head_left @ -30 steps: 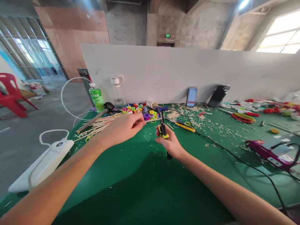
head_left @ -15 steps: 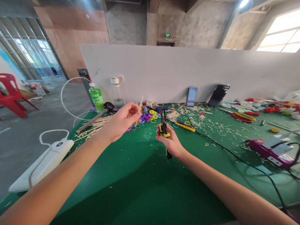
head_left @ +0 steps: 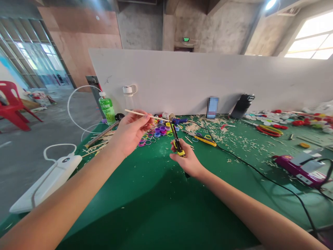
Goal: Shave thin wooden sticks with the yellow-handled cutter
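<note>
Your left hand has its grip pinched on a thin stick; your right hand grips a black-and-yellow tool, its tip at the stick's end.

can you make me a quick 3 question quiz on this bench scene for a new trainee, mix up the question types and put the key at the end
1. True or false: the left hand holds a thin stick.

2. Which thing is in the right hand?
A) phone
B) black-and-yellow tool
C) green bottle

3. Fill in the blank: in the picture, the purple power strip lies to the ____ of both hands.

Key: 1. True; 2. B; 3. right
</note>
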`<state>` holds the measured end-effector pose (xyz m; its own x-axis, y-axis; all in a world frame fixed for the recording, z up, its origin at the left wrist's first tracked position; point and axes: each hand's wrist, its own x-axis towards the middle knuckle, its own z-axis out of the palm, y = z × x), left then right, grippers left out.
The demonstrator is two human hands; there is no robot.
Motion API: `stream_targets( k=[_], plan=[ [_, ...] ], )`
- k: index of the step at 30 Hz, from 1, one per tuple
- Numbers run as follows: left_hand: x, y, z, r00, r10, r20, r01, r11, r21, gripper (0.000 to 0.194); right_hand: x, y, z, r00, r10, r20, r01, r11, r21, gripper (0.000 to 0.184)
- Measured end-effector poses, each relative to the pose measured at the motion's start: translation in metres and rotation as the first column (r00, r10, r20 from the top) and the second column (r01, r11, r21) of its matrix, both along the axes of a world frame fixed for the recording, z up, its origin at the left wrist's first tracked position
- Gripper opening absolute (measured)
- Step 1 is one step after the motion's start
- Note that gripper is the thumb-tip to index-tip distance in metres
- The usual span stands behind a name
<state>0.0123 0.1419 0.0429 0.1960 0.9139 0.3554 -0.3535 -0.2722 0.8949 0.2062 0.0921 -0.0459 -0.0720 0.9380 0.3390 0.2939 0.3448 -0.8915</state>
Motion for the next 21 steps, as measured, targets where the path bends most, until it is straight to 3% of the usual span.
stream_targets(
  k=[4, 10, 21],
  plan=[
    [0.004, -0.006, 0.002, 0.998, 0.035, 0.051, -0.034, 0.999, -0.025, 0.012, -0.001, 0.001, -0.001, 1.0, -0.004, 0.025, 0.004, 1.0, 0.007, 0.027],
    [0.009, -0.009, -0.006, 0.997, -0.005, 0.076, 0.009, 0.999, -0.044, 0.02, 0.0, 0.002, -0.001, 1.0, 0.0, -0.029, -0.001, 1.0, -0.005, 0.027],
    [0.017, -0.017, -0.022, 0.98, -0.169, -0.109, 0.159, 0.982, -0.098, 0.023, 0.0, 0.001, -0.002, 1.0, 0.004, -0.02, -0.004, 1.0, -0.006, 0.027]
  ],
)
